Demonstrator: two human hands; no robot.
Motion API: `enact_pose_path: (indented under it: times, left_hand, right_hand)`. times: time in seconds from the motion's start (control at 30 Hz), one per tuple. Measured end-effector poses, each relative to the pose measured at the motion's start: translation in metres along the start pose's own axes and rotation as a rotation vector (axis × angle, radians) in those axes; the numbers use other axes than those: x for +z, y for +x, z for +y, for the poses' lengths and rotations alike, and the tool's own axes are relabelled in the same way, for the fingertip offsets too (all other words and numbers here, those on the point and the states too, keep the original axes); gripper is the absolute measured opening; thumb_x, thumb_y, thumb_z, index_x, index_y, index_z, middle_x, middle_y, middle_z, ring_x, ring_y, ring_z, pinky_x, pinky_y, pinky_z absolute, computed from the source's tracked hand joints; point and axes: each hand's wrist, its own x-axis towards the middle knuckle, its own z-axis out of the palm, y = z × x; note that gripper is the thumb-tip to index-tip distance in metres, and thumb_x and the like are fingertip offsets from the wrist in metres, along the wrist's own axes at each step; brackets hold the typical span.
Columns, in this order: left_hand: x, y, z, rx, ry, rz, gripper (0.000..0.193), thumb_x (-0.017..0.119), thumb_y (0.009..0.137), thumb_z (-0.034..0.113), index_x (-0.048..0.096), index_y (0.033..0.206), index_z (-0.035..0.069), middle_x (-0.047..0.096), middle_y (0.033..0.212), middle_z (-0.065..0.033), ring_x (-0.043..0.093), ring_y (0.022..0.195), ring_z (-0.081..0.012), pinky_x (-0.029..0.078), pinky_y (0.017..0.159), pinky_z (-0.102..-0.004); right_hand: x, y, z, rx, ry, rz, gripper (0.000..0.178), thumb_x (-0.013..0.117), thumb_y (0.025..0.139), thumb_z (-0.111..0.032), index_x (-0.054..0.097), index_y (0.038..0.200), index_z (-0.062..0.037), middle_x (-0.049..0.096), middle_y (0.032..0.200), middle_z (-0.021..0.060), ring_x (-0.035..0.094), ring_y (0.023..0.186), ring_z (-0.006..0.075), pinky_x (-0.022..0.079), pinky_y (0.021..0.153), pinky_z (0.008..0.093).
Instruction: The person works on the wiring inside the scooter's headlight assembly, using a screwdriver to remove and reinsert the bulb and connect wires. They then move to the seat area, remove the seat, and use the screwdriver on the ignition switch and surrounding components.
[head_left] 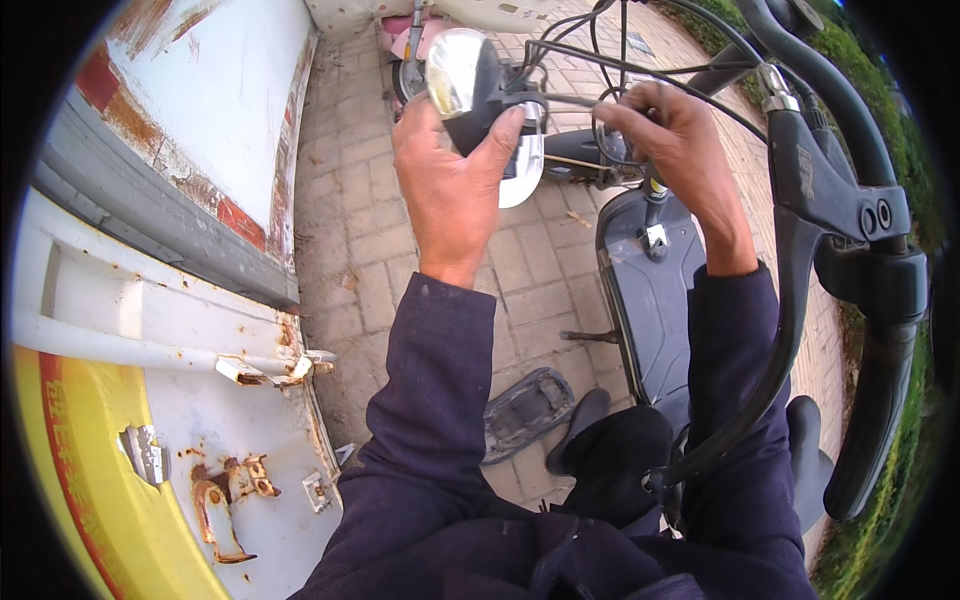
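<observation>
My left hand (450,190) is closed around a headlight (457,75) with a clear lens and a black housing, the thumb pressing its near right side. A thin black cable (570,99) runs from the headlight's bracket to my right hand (680,135), whose thumb and fingers are pinched on it. The exact grip of the right fingertips is partly hidden. Just right of that hand, a brake lever (795,190) and a black handlebar (868,150) of a scooter curve past. Below lies the scooter's grey footboard (650,290).
A rusty white metal door or panel (220,220) stands close on the left, with a yellow banner (80,480) below it. On the brick paving (360,270) lies a dark oblong tray-like part (530,412). A pink scooter (405,45) is at the back. Grass borders the right.
</observation>
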Motion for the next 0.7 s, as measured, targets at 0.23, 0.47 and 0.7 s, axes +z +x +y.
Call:
enact_pose_path:
  times: [0.23,0.47,0.7]
  left_hand:
    - [0.003,-0.004,0.005,-0.087,-0.119,0.045,0.042,0.085,0.080,0.016,0.062,0.109,-0.003,0.069,0.100,-0.0126,0.068,0.084,-0.0270,0.056,0.081,-0.0366]
    - [0.007,-0.010,0.009,-0.079,-0.073,-0.056,0.040,0.083,0.079,0.010,0.060,0.109,-0.002,0.073,0.098,-0.0103,0.068,0.083,-0.0160,0.057,0.076,-0.0307]
    - [0.007,-0.010,0.005,-0.080,0.012,-0.195,0.042,0.084,0.079,0.016,0.059,0.109,0.000,0.070,0.099,-0.0076,0.065,0.086,-0.0140,0.056,0.077,-0.0298]
  right_hand:
    - [0.003,-0.059,-0.016,0.184,0.120,0.003,0.023,0.080,0.094,-0.025,0.070,0.090,-0.0046,0.052,0.063,-0.0039,0.051,0.060,0.0047,0.039,0.057,0.0233]
    - [0.049,-0.081,-0.046,0.006,-0.004,-0.002,0.024,0.074,0.097,-0.016,0.069,0.114,-0.0002,0.055,0.070,0.0027,0.049,0.056,0.0077,0.040,0.054,0.0278]
    - [0.030,-0.052,-0.056,0.523,0.389,0.256,0.025,0.067,0.104,-0.022,0.064,0.086,-0.0051,0.055,0.068,-0.0044,0.052,0.053,0.0037,0.038,0.050,0.0217]
